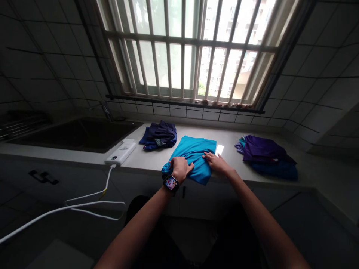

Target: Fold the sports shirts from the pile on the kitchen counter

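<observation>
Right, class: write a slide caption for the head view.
Both hands on a bright blue cloth, between a dark clothing pile and a purple-topped pile.

Bright daylight fills a barred window (pixel 193 48) above the pale tabletop (pixel 204 129); the tiled walls (pixel 305 61) around are dim.

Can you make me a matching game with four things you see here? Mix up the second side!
Things:
1. Bright blue cloth
2. White box
3. Watch
4. Purple cloth

Clues:
A. Beside the sink
B. Farthest right of the four
C. Touched by the left hand and the right hand
D. Lit up with a picture

Right pairs: 1-C, 2-A, 3-D, 4-B
</observation>
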The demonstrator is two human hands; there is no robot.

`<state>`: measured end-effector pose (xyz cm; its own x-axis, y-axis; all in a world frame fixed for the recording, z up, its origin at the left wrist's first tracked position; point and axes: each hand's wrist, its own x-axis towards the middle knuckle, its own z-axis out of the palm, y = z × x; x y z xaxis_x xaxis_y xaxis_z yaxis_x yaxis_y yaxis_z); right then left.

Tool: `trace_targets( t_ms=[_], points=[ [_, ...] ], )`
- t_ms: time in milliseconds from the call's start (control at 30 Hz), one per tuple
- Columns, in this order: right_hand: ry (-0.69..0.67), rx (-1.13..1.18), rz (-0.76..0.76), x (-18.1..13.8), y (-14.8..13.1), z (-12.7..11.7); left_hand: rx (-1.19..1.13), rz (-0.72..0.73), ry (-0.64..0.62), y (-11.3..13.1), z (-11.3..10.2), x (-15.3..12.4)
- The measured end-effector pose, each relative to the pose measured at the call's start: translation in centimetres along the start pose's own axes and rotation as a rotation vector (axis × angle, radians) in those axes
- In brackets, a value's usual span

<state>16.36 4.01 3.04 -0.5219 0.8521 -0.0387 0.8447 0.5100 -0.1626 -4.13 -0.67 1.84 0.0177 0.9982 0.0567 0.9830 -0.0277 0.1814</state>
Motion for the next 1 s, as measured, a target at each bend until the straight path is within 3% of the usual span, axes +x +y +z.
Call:
trace_targets(
  t_ms=[100, 167, 300, 367, 433, 500, 633, 1000],
  points=[
    [-0.044, -0.044, 0.015, -0.1, -0.6, -1.1, 0.140, -0.119, -0.017, 0.5, -1.6, -1.9],
    [-0.027, -0.083, 0.003, -0.7, -2.0, -1.2, 0.181, -0.114, 0.026, 0.2, -2.2, -2.8],
    [0.125, -0.082, -0.149, -3.1, -6.2, 0.9, 0.186, -0.174, 0.292, -2.1, -1.6, -3.7],
    [0.158, -0.087, -0.210, -4.3, -7.9, 2.7, 0.115, -0.097, 0.332, -3.4, -0.7, -3.8],
    [0.179, -0.126, -0.221, -4.9, -8.7, 4.6, 0.035, 0.067, 0.284, -4.4, 0.0, -3.8],
    [0.244, -0.167, -0.199, -5.0, -8.8, 6.1, 0.003, 0.151, 0.237, -5.0, 0.5, -3.8],
    [0.370, -0.176, -0.183, -4.7, -7.9, 7.2, 0.018, 0.114, 0.243, -4.8, 0.5, -4.2],
    [0.338, -0.095, -0.224, -4.7, -6.6, 5.2, 0.052, 0.098, 0.272, -4.0, 0.8, -4.7]
  ],
)
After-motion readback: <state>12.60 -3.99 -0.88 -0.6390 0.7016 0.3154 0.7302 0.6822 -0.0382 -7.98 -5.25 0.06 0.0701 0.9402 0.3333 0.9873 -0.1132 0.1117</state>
